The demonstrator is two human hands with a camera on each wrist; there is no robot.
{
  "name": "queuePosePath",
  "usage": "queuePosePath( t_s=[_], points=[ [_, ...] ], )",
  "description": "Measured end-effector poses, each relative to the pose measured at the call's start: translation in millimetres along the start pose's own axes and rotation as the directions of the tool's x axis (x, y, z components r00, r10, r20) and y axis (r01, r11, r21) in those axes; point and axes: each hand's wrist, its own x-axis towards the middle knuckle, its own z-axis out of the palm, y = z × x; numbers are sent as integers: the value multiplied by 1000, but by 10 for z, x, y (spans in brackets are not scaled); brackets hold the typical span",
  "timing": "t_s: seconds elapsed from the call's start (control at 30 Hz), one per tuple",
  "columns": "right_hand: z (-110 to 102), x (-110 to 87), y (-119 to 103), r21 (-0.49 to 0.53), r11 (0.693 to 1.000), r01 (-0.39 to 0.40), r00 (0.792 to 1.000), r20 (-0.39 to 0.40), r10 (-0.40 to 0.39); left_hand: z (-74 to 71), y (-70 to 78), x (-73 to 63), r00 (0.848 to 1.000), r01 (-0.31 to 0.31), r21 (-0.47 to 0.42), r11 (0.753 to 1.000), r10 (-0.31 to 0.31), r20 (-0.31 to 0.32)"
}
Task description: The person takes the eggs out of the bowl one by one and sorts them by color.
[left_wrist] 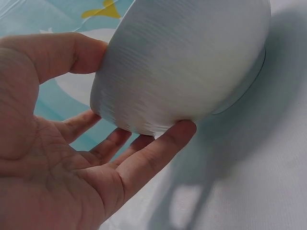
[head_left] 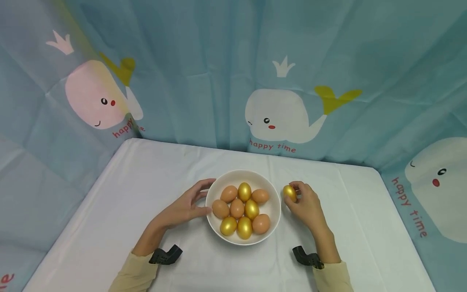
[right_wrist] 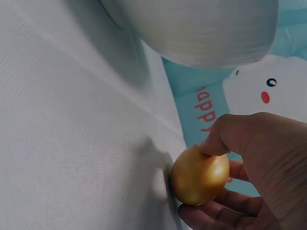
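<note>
A white bowl [head_left: 275, 219] stands on the table, holding several brown eggs [head_left: 261, 224] and several gold eggs [head_left: 245, 228]. At the bowl's left side my left hand [head_left: 189, 207] is spread, its thumb and fingertips touching the outer wall. The left wrist view shows the thumb near the rim of the bowl [left_wrist: 182, 62] and the fingers lower along its curve. Just right of the bowl, my right hand [head_left: 306, 205] pinches one gold egg [right_wrist: 200, 175] between thumb and fingers. That egg is at the tablecloth; whether it touches the cloth I cannot tell.
A white cloth [head_left: 153, 170] covers the table. Behind and beside it hangs a blue curtain [head_left: 204, 105] with whale prints. Each wrist wears a black camera mount [head_left: 166, 255], below beige sleeves.
</note>
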Motion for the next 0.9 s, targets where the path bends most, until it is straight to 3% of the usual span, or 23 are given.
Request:
queuePosePath(
  t_s=[0.43, 0.9],
  points=[
    [-13, -10, -108, -117, 993, -18, 999, -35, 14, -27, 26, 0, 1000, 23, -1, 1000, -23, -2],
    [-76, 10, -71, -112, 994, -16, 1000, -18, 14, -12, 56, 13, 1000, 28, 12, 1000, -28, -13]
  ],
)
